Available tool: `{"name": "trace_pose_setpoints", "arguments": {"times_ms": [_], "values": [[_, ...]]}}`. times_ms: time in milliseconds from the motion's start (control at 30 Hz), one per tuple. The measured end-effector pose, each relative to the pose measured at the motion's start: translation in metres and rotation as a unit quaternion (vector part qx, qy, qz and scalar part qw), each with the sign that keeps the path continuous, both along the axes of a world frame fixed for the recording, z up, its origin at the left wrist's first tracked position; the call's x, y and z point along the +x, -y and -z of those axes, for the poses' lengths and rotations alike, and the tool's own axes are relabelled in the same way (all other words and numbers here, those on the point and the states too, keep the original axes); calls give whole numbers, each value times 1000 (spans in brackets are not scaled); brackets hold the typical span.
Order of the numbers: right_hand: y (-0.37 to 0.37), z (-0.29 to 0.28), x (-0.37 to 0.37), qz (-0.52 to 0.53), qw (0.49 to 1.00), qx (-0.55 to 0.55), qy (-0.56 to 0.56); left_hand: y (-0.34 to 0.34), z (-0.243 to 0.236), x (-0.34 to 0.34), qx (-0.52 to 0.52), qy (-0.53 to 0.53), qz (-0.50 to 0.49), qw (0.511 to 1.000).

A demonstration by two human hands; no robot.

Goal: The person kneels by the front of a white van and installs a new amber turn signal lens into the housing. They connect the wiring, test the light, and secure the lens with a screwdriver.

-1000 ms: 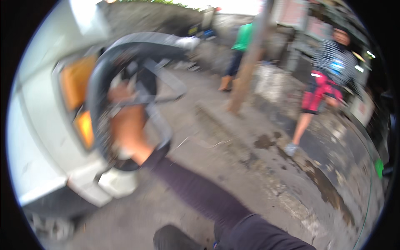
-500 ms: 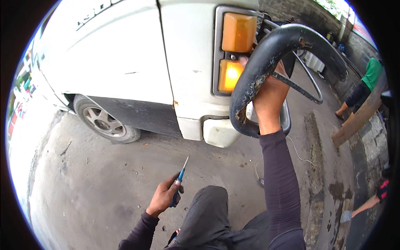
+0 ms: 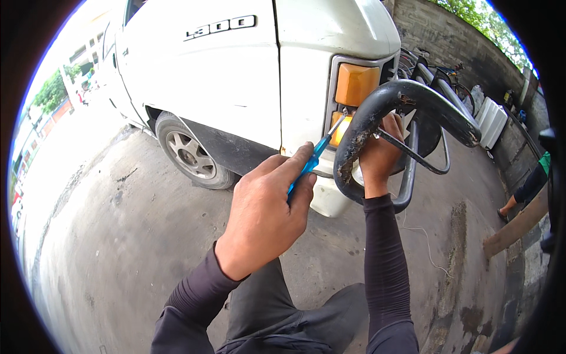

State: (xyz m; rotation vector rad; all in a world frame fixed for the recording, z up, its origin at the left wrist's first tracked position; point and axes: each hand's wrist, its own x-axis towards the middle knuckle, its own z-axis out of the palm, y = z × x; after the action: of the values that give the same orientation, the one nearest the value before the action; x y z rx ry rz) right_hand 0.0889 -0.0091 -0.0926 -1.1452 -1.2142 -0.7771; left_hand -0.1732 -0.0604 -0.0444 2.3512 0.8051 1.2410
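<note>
My left hand point(image 3: 265, 206) is closed round a blue-handled screwdriver point(image 3: 312, 159), tilted up with its tip at the screw point(image 3: 345, 112) between two orange lamp lenses point(image 3: 356, 84) on a white van's point(image 3: 206, 71) front corner. The lower lens glows. My right hand point(image 3: 377, 156) reaches inside a worn black tubular guard point(image 3: 365, 127) beside the lamp; its fingers are curled and partly hidden by the tubes, and what they grip cannot be made out.
A wheel point(image 3: 191, 153) stands below the van's side on grey concrete point(image 3: 124, 248). At right are a stained block wall point(image 3: 448, 35), bicycles and clutter, a white plastic object point(image 3: 492, 121), a wooden post point(image 3: 513, 227), a loose cord and a person's leg point(image 3: 522, 189).
My left hand has risen from low over the ground, bringing the screwdriver up to the lamp. The view has swung, showing more of the van. My right hand stays inside the guard.
</note>
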Motion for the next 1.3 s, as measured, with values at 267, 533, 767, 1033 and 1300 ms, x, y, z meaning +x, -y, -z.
{"name": "trace_pose_setpoints", "arguments": {"times_ms": [267,533,767,1033,1300], "values": [[1,-2,-2,3,1000,-21,-21,-5,11,12,18,25,-20,999],[-2,3,7,3,999,-30,10,-11,23,18,26,45,-13,999],[-1,3,8,-23,999,-25,-3,-12,21,23,28,45,-10,999],[0,1,6,-1,1000,-11,27,-7,14,23,23,16,-32,999],[3,-5,-1,-28,999,9,19,0,4,24,12,-20,-67,997]]}}
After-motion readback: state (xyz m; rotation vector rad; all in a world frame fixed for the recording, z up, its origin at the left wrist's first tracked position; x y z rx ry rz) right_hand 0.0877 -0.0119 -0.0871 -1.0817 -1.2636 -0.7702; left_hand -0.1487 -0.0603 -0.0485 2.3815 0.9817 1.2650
